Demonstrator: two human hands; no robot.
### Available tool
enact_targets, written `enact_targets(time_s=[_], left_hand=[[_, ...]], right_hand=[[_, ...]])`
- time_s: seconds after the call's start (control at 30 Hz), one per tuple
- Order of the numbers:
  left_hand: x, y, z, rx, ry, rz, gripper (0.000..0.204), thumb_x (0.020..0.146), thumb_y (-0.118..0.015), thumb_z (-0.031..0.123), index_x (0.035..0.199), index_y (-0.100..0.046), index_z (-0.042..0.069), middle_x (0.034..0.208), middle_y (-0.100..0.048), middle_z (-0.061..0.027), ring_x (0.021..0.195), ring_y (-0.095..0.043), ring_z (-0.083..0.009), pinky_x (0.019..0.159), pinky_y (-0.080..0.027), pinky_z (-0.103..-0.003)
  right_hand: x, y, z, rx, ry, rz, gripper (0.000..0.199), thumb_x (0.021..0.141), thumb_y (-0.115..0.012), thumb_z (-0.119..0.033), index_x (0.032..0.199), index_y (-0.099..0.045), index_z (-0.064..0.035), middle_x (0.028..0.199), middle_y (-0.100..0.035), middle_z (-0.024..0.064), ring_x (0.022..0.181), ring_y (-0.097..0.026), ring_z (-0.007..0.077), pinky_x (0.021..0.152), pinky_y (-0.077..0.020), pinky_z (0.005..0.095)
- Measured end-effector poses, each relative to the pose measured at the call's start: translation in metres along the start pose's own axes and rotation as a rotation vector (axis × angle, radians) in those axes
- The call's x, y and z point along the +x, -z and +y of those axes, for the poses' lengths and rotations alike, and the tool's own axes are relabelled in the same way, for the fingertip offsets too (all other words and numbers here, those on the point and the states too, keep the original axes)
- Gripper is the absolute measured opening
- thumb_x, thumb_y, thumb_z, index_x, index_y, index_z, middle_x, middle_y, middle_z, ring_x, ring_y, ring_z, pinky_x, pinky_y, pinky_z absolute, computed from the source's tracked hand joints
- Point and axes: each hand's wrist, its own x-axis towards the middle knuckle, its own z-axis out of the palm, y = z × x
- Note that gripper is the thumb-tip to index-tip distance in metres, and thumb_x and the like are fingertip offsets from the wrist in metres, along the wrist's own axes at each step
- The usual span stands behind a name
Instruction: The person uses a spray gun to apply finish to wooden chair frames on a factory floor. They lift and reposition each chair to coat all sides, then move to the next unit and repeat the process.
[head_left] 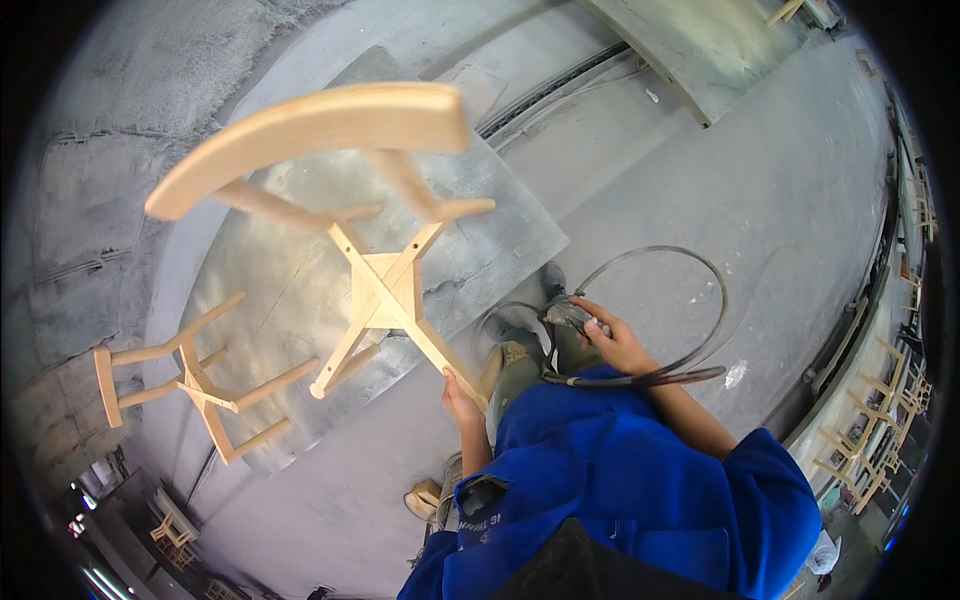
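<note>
My left hand (460, 398) grips the end of one leg of a pale wooden chair frame (385, 285) and holds it up off the floor. Its crossed underside faces me and its curved backrest (310, 130) points away at the upper left. My right hand (618, 345) is closed around a small grey air tool (572, 317) close to my knees. A dark hose (700, 290) loops from the tool across the floor to the right. The tool is a short way right of the held leg, not touching it.
A second bare wooden chair frame (195, 385) lies on its side on a grey board (500, 230) at the left. More wooden chair frames (870, 440) stand along the right edge. The floor is grey concrete, with a rail (560, 85) at the top.
</note>
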Motion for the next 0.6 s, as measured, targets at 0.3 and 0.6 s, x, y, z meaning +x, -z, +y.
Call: enact_targets(time_s=[0.3,0.6], left_hand=[[0.012,-0.193,0.026,-0.280,-0.078,0.068,0.072,0.100,-0.057,0.055,0.136,-0.050,-0.007,0.128,-0.057,-0.0161,0.115,-0.058,-0.0289,0.098,-0.048,-0.042],[0.163,-0.283,0.095,-0.020,-0.135,-0.118,0.077,0.096,-0.059,0.061,0.138,-0.051,-0.002,0.127,-0.061,-0.0147,0.123,-0.054,-0.0264,0.103,-0.043,-0.039]], right_hand=[[0.034,0.070,0.006,0.039,0.146,0.210,0.051,0.106,-0.052,-0.038,0.150,-0.050,-0.0119,0.091,-0.062,0.0010,0.074,-0.058,0.0084,0.072,-0.0522,0.0263],[0.037,0.131,-0.036,0.157,0.370,0.192,0.055,0.109,-0.042,-0.041,0.152,-0.043,-0.0066,0.085,-0.063,0.0033,0.074,-0.058,0.0079,0.049,-0.0431,0.0214]])
